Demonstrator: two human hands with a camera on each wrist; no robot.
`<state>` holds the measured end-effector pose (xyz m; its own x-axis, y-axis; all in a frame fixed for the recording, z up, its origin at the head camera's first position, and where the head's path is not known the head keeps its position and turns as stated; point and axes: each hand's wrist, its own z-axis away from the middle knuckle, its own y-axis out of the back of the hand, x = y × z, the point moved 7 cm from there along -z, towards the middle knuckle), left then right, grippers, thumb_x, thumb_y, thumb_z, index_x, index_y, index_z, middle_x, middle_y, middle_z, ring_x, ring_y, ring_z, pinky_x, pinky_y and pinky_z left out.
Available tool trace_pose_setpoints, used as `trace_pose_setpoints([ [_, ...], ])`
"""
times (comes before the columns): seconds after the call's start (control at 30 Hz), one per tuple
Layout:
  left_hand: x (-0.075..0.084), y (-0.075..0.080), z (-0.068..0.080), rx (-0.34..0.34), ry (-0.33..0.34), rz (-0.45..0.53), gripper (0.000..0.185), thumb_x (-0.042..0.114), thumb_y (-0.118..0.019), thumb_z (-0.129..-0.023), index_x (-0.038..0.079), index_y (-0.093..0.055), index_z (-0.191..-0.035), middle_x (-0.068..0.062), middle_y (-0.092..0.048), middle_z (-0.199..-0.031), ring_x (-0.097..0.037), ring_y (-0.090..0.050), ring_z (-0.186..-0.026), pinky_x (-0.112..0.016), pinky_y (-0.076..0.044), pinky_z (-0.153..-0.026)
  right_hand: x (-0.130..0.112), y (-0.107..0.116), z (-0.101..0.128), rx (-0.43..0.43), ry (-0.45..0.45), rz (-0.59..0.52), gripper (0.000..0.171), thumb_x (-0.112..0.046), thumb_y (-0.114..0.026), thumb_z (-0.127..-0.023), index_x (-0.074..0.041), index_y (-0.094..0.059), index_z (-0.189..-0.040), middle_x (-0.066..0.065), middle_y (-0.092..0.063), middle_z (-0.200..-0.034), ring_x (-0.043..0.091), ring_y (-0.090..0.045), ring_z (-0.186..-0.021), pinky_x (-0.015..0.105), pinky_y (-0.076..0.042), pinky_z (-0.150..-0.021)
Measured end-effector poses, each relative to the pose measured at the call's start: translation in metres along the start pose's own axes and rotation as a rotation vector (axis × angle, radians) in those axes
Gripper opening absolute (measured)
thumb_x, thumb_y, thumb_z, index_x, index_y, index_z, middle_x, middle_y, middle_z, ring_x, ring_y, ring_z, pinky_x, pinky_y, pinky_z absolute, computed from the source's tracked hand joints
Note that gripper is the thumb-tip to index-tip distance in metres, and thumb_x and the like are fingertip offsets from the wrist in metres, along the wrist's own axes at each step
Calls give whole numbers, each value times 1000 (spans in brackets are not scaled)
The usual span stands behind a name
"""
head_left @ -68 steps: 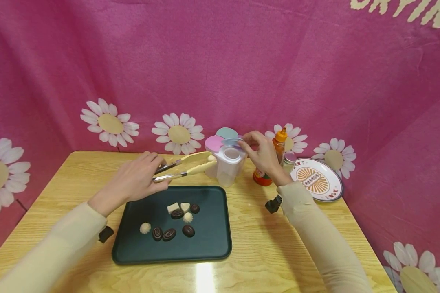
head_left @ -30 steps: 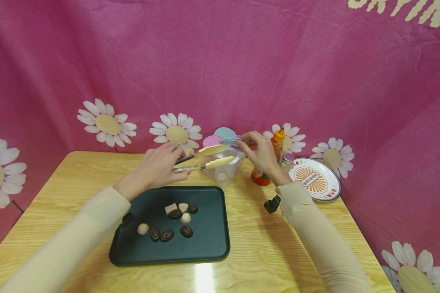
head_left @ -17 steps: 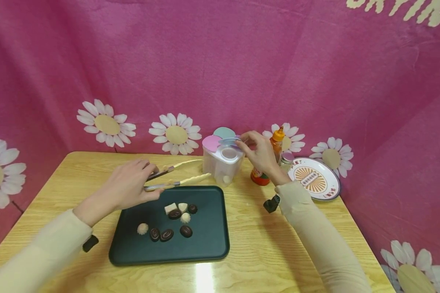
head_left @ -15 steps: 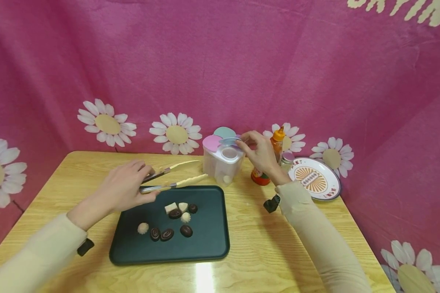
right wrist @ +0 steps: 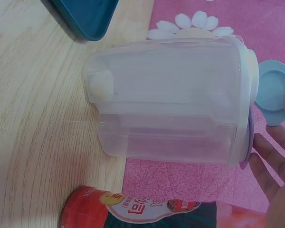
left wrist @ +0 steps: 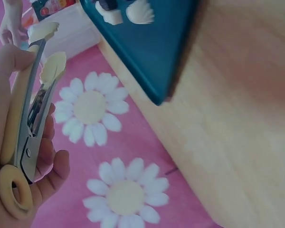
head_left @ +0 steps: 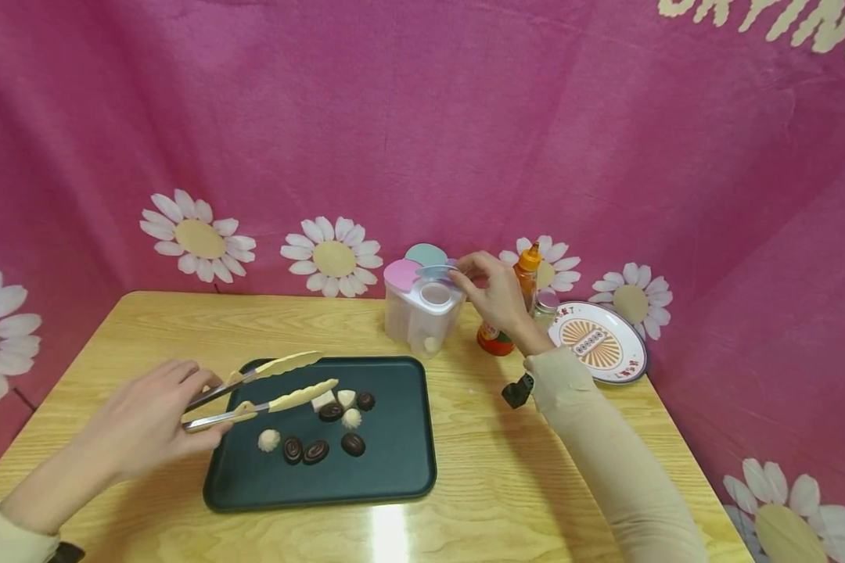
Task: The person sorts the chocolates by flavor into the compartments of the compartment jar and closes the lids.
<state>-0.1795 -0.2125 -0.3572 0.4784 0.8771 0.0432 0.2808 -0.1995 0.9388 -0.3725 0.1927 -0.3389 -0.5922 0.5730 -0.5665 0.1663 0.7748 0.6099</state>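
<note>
A clear plastic container [right wrist: 171, 99] with one pale round sweet [right wrist: 100, 86] inside stands on the wooden table [right wrist: 42, 123], a blue flip lid [right wrist: 274, 90] open beside the right hand's fingertips [right wrist: 270, 161], a red-labelled bottle [right wrist: 147, 209] just beside it, and a dark green tray [right wrist: 88, 16] nearby.

This looks like a staged set for recording table work with food, not a working kitchen. A pink cloth [head_left: 422, 117] printed with white daisies hangs as a backdrop on every side of a small wooden table [head_left: 535, 469], hiding any real room. The table bears only a few props: a dark tray [head_left: 394, 469] of sweets [head_left: 324, 430], a clear container [head_left: 422, 313], a sauce bottle [head_left: 521, 281] and a printed plate [head_left: 598, 344].
</note>
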Motion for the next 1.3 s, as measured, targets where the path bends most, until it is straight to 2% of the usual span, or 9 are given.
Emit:
trace_pose_setpoints([
  [0.07,-4,-1,12,15,10,-16,49,42,-93,-66,13,-72,-100,6,-60,-84,-12,-53,-76,-31,-44,-57,0,-1,0,-7,-1,1,19,-19,-76,-97,-4,-74,-108,13,-76,-103,24,-74,-87,19,-57,-76],
  [0.2,-11,-7,35,-17,64,-35,50,43,-93,-64,15,-71,-99,7,-58,-83,-11,-49,-73,-28,-39,-53,1,-1,0,-12,-7,6,20,-20,-77,-97,-4,-74,-109,13,-77,-104,25,-75,-87,20,-58,-75],
  [0.43,-16,-9,69,14,102,-66,51,41,-93,-56,16,-69,-94,7,-59,-83,-13,-52,-73,-31,-42,-53,1,-1,-1,-14,-2,-7,20,-20,-76,-97,-4,-74,-109,13,-77,-104,25,-75,-88,21,-59,-76],
  [0.6,-28,-24,86,-188,229,-62,53,50,-92,-66,14,-70,-98,2,-62,-87,-17,-54,-79,-36,-47,-58,2,0,-1,0,-3,5,20,-20,-77,-97,-3,-74,-108,14,-76,-103,25,-76,-87,26,-61,-77],
  [0.67,-32,-28,93,-242,269,-62,53,51,-91,-70,14,-70,-101,0,-63,-90,-17,-54,-81,-36,-46,-58,1,0,-1,7,0,11,19,-19,-78,-97,-3,-75,-107,14,-76,-103,25,-76,-87,27,-61,-77],
  [0.9,-41,-43,112,-277,316,-66,55,55,-90,-69,17,-69,-103,4,-60,-88,-12,-45,-76,-32,-41,-55,0,-1,0,12,9,7,18,-18,-77,-97,-3,-74,-106,14,-76,-101,25,-76,-85,18,-57,-73],
  [0.97,-41,-46,114,-311,325,-67,57,58,-89,-69,18,-69,-104,4,-60,-89,-12,-45,-76,-33,-42,-56,1,-1,0,13,12,4,18,-18,-77,-97,-3,-74,-106,14,-76,-101,25,-76,-85,16,-56,-74],
  [1.17,-39,-57,111,-470,355,-67,60,63,-84,-74,15,-69,-107,2,-62,-92,-16,-50,-80,-35,-48,-61,1,0,1,14,10,13,19,-18,-78,-96,-3,-75,-107,14,-77,-102,25,-76,-87,31,-63,-78],
  [1.3,-39,-63,109,-517,349,-57,60,62,-83,-76,14,-68,-109,2,-64,-94,-17,-51,-80,-36,-50,-62,1,0,1,5,4,18,19,-19,-78,-96,-4,-75,-108,13,-77,-102,25,-76,-87,35,-64,-77],
])
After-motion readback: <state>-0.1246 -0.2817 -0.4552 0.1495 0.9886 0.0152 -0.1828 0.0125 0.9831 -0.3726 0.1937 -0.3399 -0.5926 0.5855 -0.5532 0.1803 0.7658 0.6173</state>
